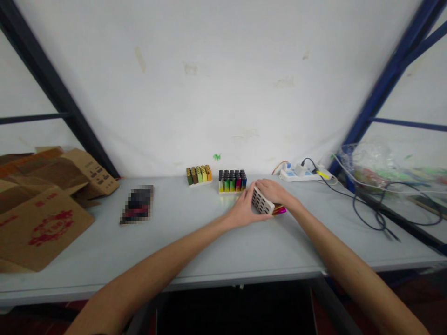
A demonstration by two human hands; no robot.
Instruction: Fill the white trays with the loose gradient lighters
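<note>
A white slotted lighter tray is tipped on its side just above the table, its rows of holes facing me. My left hand grips it from the left, fingers along the upper edge and thumb beneath. My right hand is closed over the tray's far right side; its fingertips are partly hidden. Metallic gold and magenta lighters stick out behind the tray below my right palm. Left of my hands stands a tray of black-topped, brightly coloured lighters. Farther left sits another tray of lighters in green, brown, yellow and orange.
A pixelated dark flat object lies on the grey table. Cardboard boxes crowd the left end. A white power strip, black cable and clear plastic bags are at right. Blue rack posts flank the table.
</note>
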